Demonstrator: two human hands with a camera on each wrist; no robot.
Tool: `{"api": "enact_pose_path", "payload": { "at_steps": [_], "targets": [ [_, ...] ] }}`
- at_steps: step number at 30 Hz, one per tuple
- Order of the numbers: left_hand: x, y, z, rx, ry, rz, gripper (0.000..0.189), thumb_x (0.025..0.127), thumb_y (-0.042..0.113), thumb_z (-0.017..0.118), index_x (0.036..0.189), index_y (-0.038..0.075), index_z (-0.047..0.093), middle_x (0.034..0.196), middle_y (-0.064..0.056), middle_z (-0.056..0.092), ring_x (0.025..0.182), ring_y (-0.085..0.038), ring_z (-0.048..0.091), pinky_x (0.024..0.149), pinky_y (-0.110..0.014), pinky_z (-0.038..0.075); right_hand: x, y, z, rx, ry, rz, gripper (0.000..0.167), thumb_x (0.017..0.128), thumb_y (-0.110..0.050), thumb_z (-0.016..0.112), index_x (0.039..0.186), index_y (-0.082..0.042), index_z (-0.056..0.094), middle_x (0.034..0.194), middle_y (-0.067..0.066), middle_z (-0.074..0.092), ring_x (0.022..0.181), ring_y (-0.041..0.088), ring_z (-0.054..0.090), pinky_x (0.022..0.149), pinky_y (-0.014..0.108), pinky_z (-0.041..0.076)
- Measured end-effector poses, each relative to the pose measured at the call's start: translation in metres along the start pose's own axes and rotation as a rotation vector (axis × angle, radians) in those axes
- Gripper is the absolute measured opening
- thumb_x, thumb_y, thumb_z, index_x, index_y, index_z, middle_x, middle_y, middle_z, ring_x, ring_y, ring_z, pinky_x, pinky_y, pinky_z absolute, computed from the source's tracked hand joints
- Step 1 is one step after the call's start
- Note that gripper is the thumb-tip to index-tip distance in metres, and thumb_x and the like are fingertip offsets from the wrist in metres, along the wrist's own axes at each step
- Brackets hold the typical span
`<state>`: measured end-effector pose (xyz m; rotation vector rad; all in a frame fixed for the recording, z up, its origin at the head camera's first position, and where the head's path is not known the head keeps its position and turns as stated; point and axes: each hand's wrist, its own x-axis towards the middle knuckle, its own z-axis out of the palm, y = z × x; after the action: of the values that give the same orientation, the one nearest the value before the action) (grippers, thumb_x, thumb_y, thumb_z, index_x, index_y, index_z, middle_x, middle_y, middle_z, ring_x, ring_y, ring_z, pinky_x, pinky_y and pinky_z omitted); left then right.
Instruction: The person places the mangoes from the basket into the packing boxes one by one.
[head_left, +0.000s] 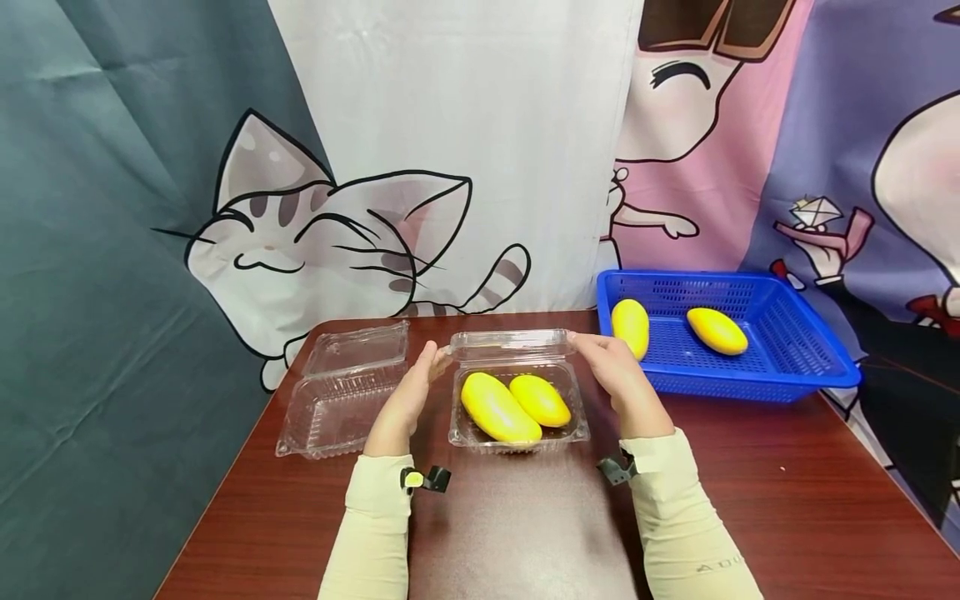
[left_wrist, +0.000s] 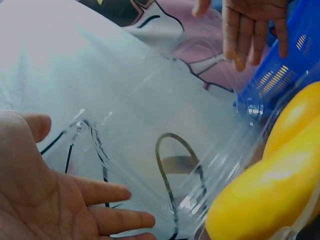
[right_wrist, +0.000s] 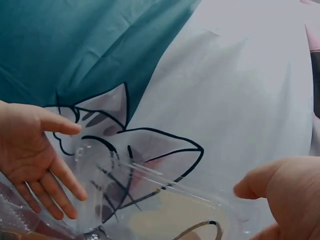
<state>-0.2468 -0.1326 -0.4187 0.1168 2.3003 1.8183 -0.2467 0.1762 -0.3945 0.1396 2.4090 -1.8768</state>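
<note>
Bulky yellow mangoes [head_left: 501,408] in the clear container [head_left: 577,433] could snag its lid [head_left: 510,343], raised at the far edge. Beside it, my left hand [head_left: 407,398] and right hand [head_left: 621,382] pinch nothing, fingers [left_wrist: 105,191] straight and parted, so the lid could slip.

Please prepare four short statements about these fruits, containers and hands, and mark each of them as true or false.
1. Two yellow fruits lie in the middle clear container. True.
2. The blue basket holds three fruits. False: the blue basket holds two.
3. Another clear container stands open on the left. True.
4. The middle container's lid is pressed shut. False: the lid is raised, between the left hand and the right hand.
</note>
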Motion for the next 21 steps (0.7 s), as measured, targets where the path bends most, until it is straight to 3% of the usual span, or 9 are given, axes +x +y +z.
{"api": "enact_pose_path", "payload": {
  "at_steps": [4, 10, 15, 21],
  "targets": [
    [0.001, -0.002, 0.003, 0.007, 0.042, 0.008, 0.074, 0.105, 0.058, 0.028, 0.154, 0.003, 0.037, 0.159, -0.022, 0.035, 0.150, -0.040, 0.022, 0.117, -0.068, 0.006, 0.005, 0.007, 0.001, 0.036, -0.045, -0.030, 0.059, 0.100, -0.040, 0.057, 0.144, 0.000, 0.054, 0.147, 0.020, 0.052, 0.143, 0.035, 0.036, 0.119, 0.056, 0.023],
    [0.014, -0.015, 0.013, -0.014, 0.096, 0.026, 0.054, 0.105, 0.033, 0.035, 0.152, 0.006, 0.037, 0.160, -0.019, 0.031, 0.149, -0.040, 0.022, 0.119, -0.063, 0.014, 0.021, 0.026, 0.009, 0.156, -0.081, -0.102, 0.054, 0.103, -0.025, 0.053, 0.148, 0.005, 0.046, 0.152, 0.023, 0.045, 0.146, 0.035, 0.033, 0.121, 0.052, 0.021],
    [0.027, -0.028, 0.021, -0.069, 0.154, 0.036, 0.060, 0.100, 0.025, 0.040, 0.156, 0.006, 0.030, 0.162, -0.018, 0.028, 0.150, -0.036, 0.023, 0.120, -0.058, 0.017, 0.032, 0.039, 0.021, 0.157, -0.101, -0.135, 0.054, 0.105, -0.022, 0.050, 0.153, 0.002, 0.039, 0.162, 0.016, 0.032, 0.151, 0.031, 0.025, 0.122, 0.049, 0.020],
    [0.038, -0.046, 0.027, -0.117, 0.209, 0.076, 0.065, 0.100, 0.021, 0.046, 0.160, 0.009, 0.024, 0.165, -0.014, 0.024, 0.152, -0.030, 0.020, 0.122, -0.051, 0.017, 0.049, 0.061, 0.033, 0.217, -0.050, -0.165, 0.048, 0.107, -0.019, 0.046, 0.151, -0.001, 0.044, 0.165, 0.015, 0.024, 0.154, 0.028, 0.018, 0.122, 0.049, 0.018]
  ]
}}
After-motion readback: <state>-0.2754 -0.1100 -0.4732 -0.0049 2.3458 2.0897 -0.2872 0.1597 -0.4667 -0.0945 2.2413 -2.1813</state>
